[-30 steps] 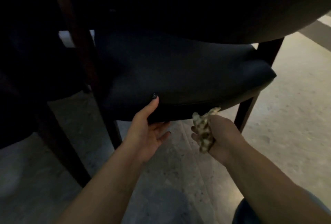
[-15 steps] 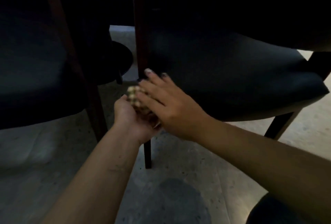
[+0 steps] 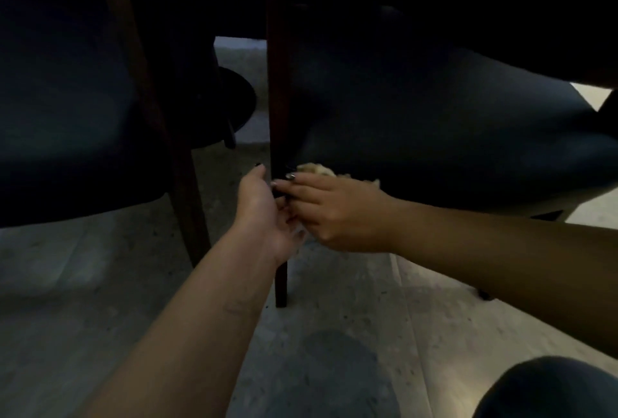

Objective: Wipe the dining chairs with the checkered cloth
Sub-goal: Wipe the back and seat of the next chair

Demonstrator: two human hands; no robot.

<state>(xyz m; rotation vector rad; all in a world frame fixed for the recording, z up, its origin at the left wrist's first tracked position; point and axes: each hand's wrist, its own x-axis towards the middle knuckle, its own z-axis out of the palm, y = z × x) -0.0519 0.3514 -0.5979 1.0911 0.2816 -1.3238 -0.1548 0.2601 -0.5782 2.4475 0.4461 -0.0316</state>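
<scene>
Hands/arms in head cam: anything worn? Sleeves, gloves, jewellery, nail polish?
Both forearms are bare, with no sleeves, gloves or watch in view. The left hand and right hand have dark-painted fingernails. No rings are discernible in the dim light.

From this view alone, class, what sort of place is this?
Probably a dining area, seen from low down: two dark padded chairs on wooden legs stand side by side on a pale speckled floor.
</scene>
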